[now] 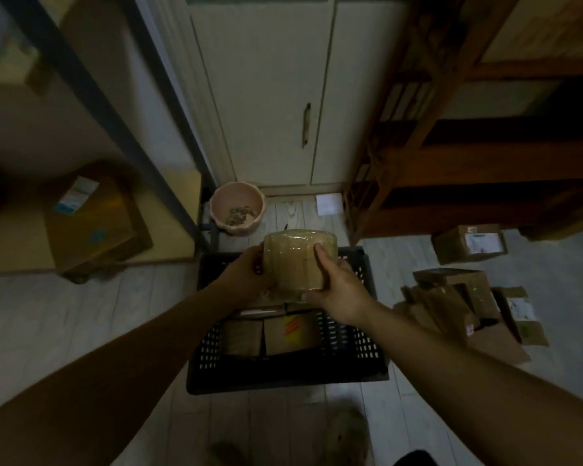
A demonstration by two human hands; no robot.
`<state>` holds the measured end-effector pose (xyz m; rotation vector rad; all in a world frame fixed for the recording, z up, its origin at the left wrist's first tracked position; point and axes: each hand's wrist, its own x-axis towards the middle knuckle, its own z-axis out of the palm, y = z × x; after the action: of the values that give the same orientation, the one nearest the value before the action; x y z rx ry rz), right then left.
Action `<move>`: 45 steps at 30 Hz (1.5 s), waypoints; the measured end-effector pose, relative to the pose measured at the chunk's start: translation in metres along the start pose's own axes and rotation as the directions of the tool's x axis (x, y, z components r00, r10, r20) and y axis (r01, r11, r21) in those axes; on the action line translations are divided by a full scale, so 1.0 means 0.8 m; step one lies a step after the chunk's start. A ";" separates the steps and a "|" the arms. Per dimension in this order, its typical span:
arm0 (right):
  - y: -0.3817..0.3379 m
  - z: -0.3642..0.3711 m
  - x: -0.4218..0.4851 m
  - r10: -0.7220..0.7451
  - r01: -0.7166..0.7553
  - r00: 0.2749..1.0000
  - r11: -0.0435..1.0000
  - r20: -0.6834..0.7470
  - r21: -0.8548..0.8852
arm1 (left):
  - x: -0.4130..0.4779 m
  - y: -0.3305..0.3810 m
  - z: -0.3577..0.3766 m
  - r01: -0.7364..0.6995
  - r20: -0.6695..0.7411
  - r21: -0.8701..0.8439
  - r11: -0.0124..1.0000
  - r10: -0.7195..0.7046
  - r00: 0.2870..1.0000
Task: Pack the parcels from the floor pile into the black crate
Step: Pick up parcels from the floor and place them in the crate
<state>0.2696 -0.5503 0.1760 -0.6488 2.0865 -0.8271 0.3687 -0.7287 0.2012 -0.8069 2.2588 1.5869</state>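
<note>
Tape-wrapped parcel (pixel 295 260) was held above far half of black crate (pixel 288 368). Left hand (pixel 246 275) grip clamped parcel's left side; right hand (pixel 337 290) grip clamped right side, thumb on front face. Packed parcels (pixel 270 334) lay inside crate. Floor pile (pixel 465 304) sat right of crate.

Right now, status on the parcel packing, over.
Left hand and right hand both gripping taped parcel above black crate. Crate already holds parcels. Floor pile remains at right. Nothing blocking.

Crate (pixel 283 375) floor under parcels, unseen
</note>
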 end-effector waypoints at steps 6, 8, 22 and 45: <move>0.156 0.073 0.107 -0.023 0.017 0.998 0.995 -0.054 -0.099 | 0.126 -0.141 0.076 -0.062 0.031 0.328 0.943 0.055 0.998; 0.204 0.096 0.143 -0.030 0.021 0.998 0.987 -0.057 -0.160 | 0.168 -0.183 0.097 -0.062 0.040 0.347 0.936 0.051 0.998; 0.351 0.168 0.273 -0.034 0.015 0.998 0.940 -0.050 -0.340 | 0.311 -0.342 0.160 -0.060 0.062 0.705 0.707 0.023 0.998; 0.084 -0.019 0.049 0.215 -0.198 0.974 0.963 0.073 -0.184 | 0.052 -0.076 0.013 0.149 0.049 0.679 0.719 -0.247 0.968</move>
<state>0.2244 -0.5272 0.1152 -0.5389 2.1144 -0.4899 0.3691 -0.7463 0.1285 -0.6673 2.2903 0.6031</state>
